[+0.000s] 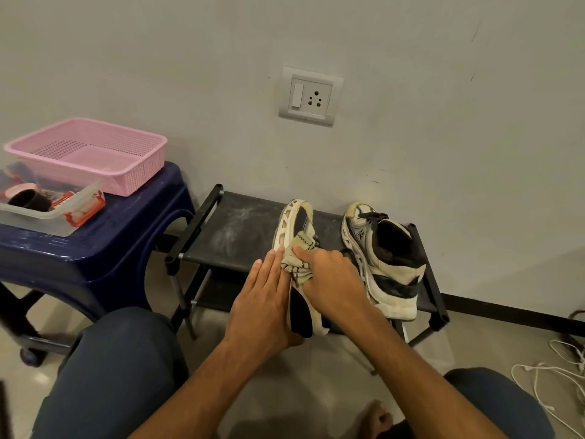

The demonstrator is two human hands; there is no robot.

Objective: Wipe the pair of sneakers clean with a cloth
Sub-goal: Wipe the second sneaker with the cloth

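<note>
Sneaker (286, 226) midsection hidden under cloth (295, 265); clear tub (38, 221) cut off left.

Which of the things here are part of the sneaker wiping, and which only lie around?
In the job: cloth, gripped by the right hand; sneaker on its side, pressed by the flat left hand; second sneaker, upright on the rack.

Lying about: pink basket and clear box on the blue stool; wall socket; white cables on the floor.

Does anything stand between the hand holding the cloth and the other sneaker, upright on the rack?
Nothing visible does. The right hand grips the cloth against the tipped sneaker, and the upright sneaker stands just to its right on the rack, with no object between.
</note>
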